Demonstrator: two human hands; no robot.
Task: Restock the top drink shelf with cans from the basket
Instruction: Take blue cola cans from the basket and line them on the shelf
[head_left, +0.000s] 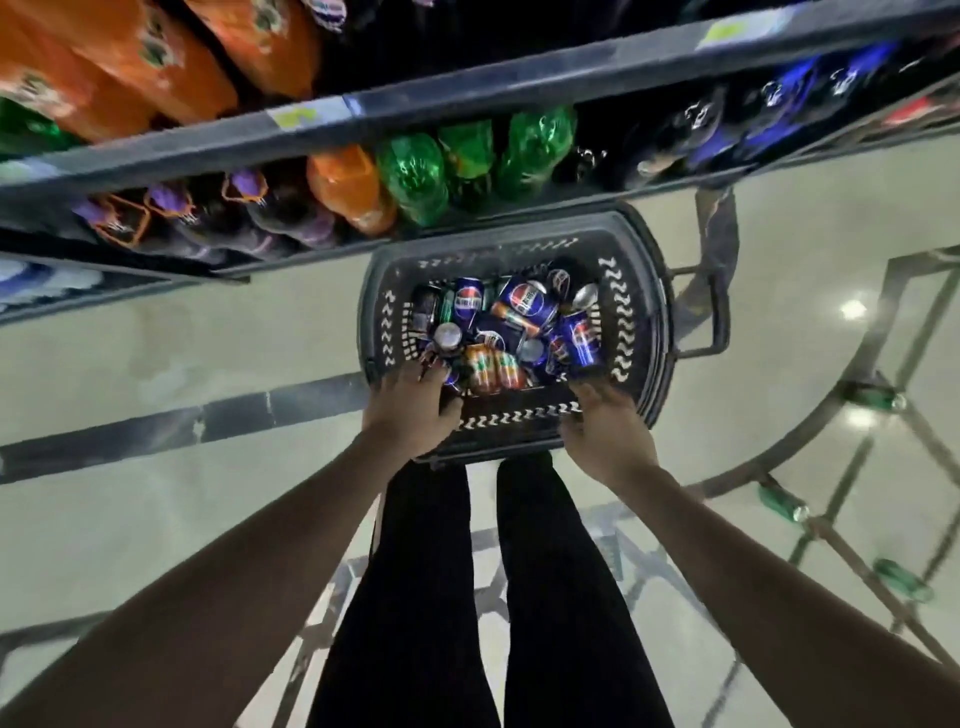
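Both hands reach into the near end of the basket (631, 312). The left hand (415, 405) curls over a can (448, 336); the right hand (605, 431) has bent fingers, and I cannot tell what it holds. About ten cans lie jumbled, pointing different ways. The basket stands on the pale shiny floor (182, 338), just near the shelves of bottles (410, 176). Three green cans (782, 501) lie at right.

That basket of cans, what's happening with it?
A person is bending over the dark basket on the floor, in front of the drink shelves. It is full of blue and orange cans. The left hand is reaching down among the cans at the near edge, and the right hand reaches in beside it. No can has been lifted out yet.
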